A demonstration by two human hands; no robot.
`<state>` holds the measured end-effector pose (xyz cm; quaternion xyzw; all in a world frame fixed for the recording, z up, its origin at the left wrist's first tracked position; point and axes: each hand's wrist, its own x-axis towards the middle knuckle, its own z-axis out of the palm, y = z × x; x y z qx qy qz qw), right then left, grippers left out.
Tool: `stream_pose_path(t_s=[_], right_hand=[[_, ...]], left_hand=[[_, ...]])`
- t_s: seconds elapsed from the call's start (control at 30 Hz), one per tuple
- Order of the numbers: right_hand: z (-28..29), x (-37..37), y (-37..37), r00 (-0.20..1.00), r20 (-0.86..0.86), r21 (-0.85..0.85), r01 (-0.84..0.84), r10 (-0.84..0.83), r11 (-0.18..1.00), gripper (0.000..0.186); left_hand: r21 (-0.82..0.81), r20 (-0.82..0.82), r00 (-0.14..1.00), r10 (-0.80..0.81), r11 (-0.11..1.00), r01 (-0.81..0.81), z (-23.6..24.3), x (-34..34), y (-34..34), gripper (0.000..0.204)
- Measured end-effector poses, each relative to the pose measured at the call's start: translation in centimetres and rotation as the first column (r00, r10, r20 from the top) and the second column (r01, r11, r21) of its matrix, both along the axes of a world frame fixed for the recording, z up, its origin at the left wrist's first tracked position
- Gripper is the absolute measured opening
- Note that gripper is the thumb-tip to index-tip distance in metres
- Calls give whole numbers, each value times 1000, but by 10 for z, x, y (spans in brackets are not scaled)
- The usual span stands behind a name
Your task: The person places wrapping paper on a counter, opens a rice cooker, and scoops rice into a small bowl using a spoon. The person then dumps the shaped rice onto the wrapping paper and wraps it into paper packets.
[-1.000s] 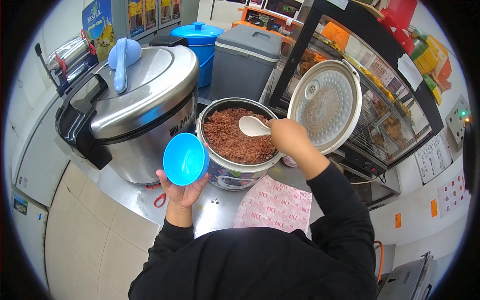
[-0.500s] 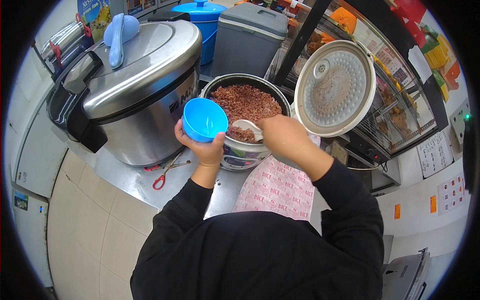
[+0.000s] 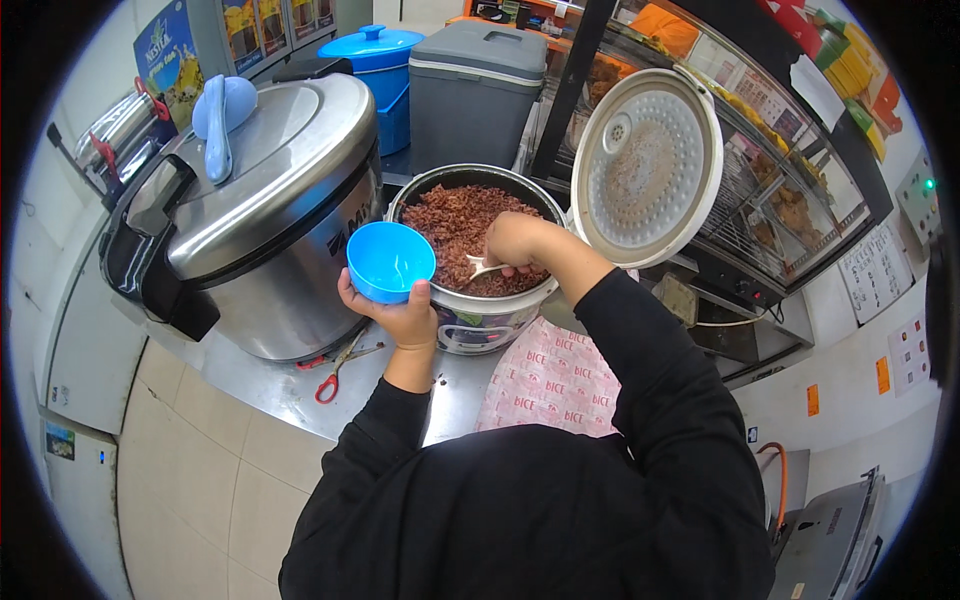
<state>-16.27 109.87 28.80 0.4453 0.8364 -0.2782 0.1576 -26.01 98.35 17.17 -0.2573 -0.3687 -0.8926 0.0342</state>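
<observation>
My left hand [image 3: 400, 315] holds a small blue plastic bowl [image 3: 388, 250] at the front left of an open rice cooker [image 3: 485, 330]; I see no rice in the bowl. My right hand [image 3: 510, 240] is closed on a white paddle [image 3: 482, 268], whose head is down in the reddish-brown rice [image 3: 450, 220], partly hidden. The cooker's open lid [image 3: 645, 160] leans up to the right. Pink printed paper [image 3: 550, 380] lies in front of the cooker, and red-handled scissors [image 3: 327, 388] rest on the steel counter [image 3: 260, 385] to the left.
A large steel cooker [image 3: 270, 290], a light blue scoop [image 3: 218, 150] on its lid, stands at left. Behind are a blue bucket [image 3: 365, 45] and a grey cool box [image 3: 470, 110]. A glass food display [image 3: 780, 200] stands at right, beside the raised lid.
Over the last second my left hand and the bowl have shifted up toward the cooker. My right hand has turned, and the paddle's head has dug lower into the rice.
</observation>
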Motion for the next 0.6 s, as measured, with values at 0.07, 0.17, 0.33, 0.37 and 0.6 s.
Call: stream_pose_path(t_s=[0.07,0.17,0.33,0.37,0.6], right_hand=[[0,0,1,999,-33,-26,34,-35,999,25],[1,3,2,999,-41,-7,31,-31,1000,25],[-2,29,16,994,-70,179,-69,83,981,12],[-2,36,20,979,-60,273,-172,195,947,12],[52,50,-24,942,-331,524,232,-55,819,18]], left_hand=[[-12,-42,999,3,1000,-3,2,-2,-2,95],[-73,-128,992,19,997,-28,8,-12,-7,89],[-318,-213,971,-106,948,34,67,-27,-24,88],[-469,-256,957,-138,883,1,78,-32,-25,86],[-811,-359,852,-380,579,-84,118,-26,3,73]])
